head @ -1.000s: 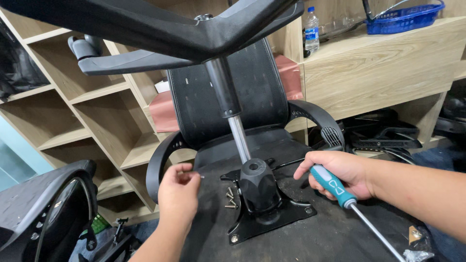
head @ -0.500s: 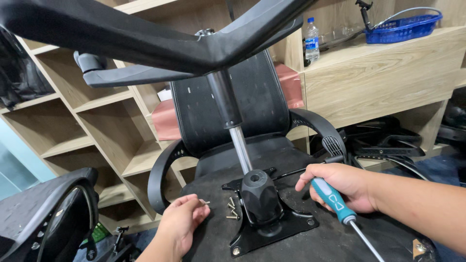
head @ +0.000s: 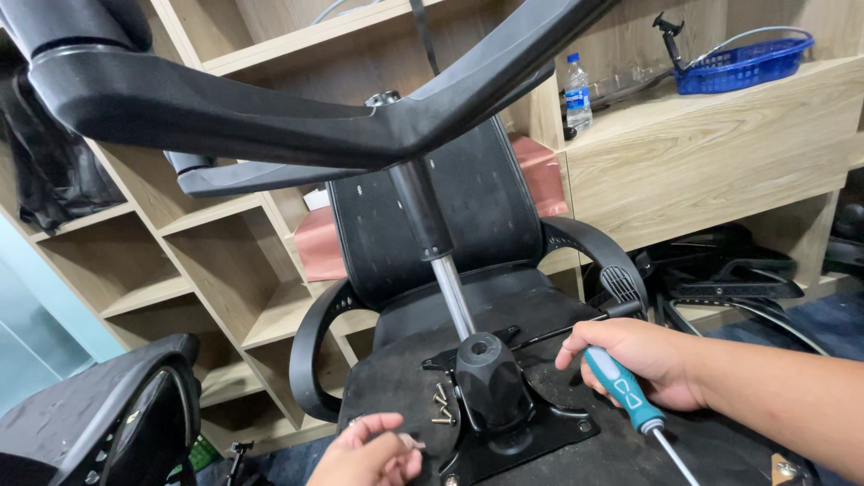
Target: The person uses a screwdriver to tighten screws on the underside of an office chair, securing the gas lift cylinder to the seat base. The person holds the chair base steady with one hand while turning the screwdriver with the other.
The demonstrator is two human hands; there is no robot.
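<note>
Left hand (head: pixel 367 455): fingers curled, pinching a small screw (head: pixel 411 441), left of the black mechanism plate (head: pixel 549 430). Loose screws (head: pixel 440 405): on the seat underside, just beyond. Right hand (head: pixel 641 358): closed around teal-handled screwdriver (head: pixel 625 390), right of plate.

Screwdriver handle (head: pixel 623 389) teal with white marks. Chair base (head: pixel 270 108), mesh backrest (head: pixel 450 216), mechanism plate (head: pixel 531 432) black. Gas lift rod (head: pixel 453 297) silver. Basket (head: pixel 738 61) blue. Shelves (head: pixel 702 135) light wood grain.
</note>
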